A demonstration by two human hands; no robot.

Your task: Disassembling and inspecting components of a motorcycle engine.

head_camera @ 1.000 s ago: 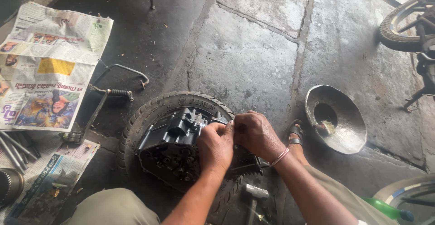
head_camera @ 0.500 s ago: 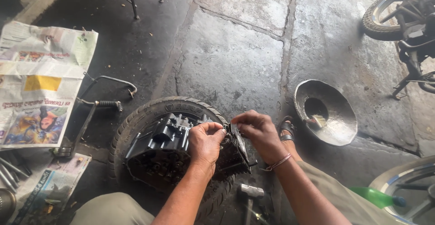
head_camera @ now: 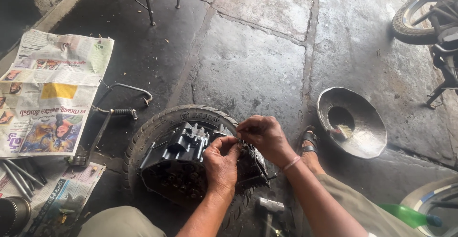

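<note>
Fitting step at engine [head_camera: 191, 163] top, engine resting inside tyre [head_camera: 157, 127]. Left hand [head_camera: 220, 163] and right hand [head_camera: 265, 137] pinching 1 small part there; next needs steady alignment.

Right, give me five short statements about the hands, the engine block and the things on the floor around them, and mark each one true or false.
1. The engine block sits inside a tyre lying flat on the floor. True.
2. Both the left hand and the right hand are at the block's upper right edge. True.
3. The metal bowl lies to the left of the tyre. False: it lies to the right, beyond the sandalled foot.
4. Newspaper sheets are spread on the floor on the left. True.
5. The right hand holds the hammer. False: the hammer lies on the floor near the person's legs, untouched.
</note>
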